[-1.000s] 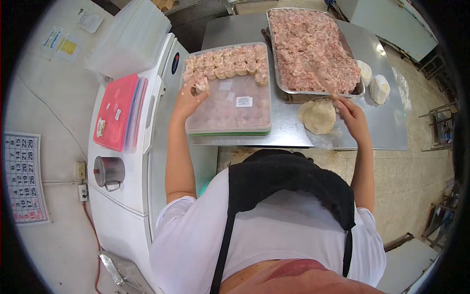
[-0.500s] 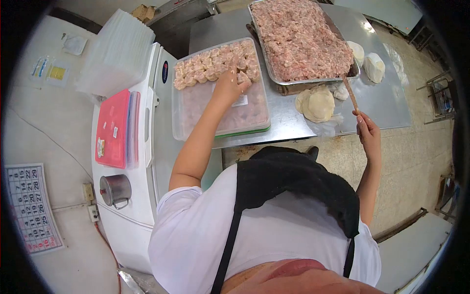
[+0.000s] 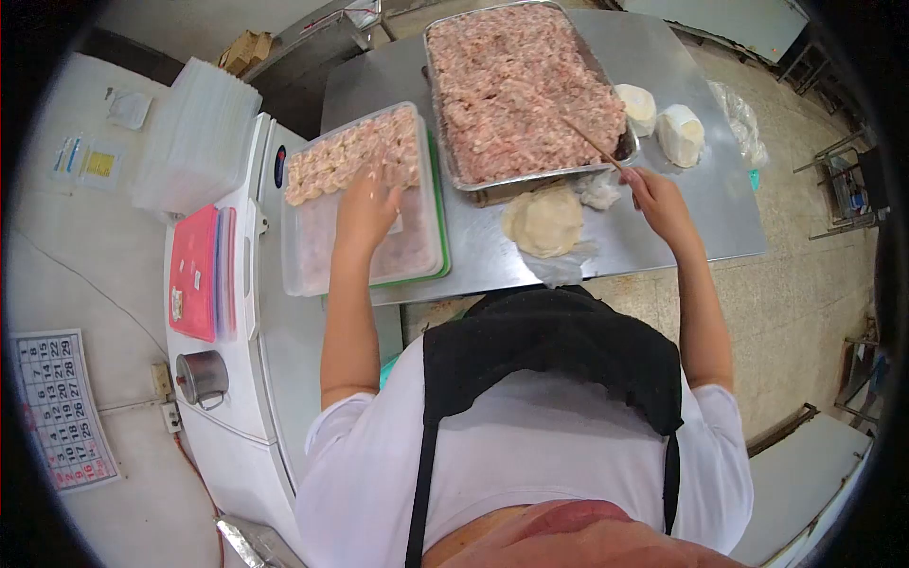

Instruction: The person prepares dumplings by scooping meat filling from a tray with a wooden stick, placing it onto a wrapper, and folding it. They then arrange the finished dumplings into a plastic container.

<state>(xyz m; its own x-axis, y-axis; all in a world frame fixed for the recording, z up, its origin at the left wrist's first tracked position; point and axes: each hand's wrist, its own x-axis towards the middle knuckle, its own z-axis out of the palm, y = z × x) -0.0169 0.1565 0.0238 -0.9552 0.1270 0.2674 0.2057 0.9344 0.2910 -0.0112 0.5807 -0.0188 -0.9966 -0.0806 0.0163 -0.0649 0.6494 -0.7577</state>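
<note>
My left hand (image 3: 369, 197) is over the clear plastic tray (image 3: 320, 254), thumb apart and fingers stretched toward its rows of open-topped meat dumplings (image 3: 327, 156); motion blurs the fingertips. No dumpling shows in its grasp. My right hand (image 3: 655, 197) grips a flat wooden stick (image 3: 597, 144), whose far end reaches over the minced meat (image 3: 521, 90) in a large metal pan (image 3: 530, 177). Between the hands, a pile of round, pale dough wrappers (image 3: 549, 222) lies on plastic by the table's near edge.
On the steel table (image 3: 701, 218), two white-wrapped wrapper stacks (image 3: 680, 135) stand right of the pan. A white fridge (image 3: 232, 379) at left bears red lids (image 3: 194, 275), a metal mug (image 3: 202, 378) and stacked clear trays (image 3: 199, 133).
My right hand has lifted and swung the stick from the pan's near corner to over the meat. My left hand's fingers have spread over the dumplings. The camera view has shifted.
</note>
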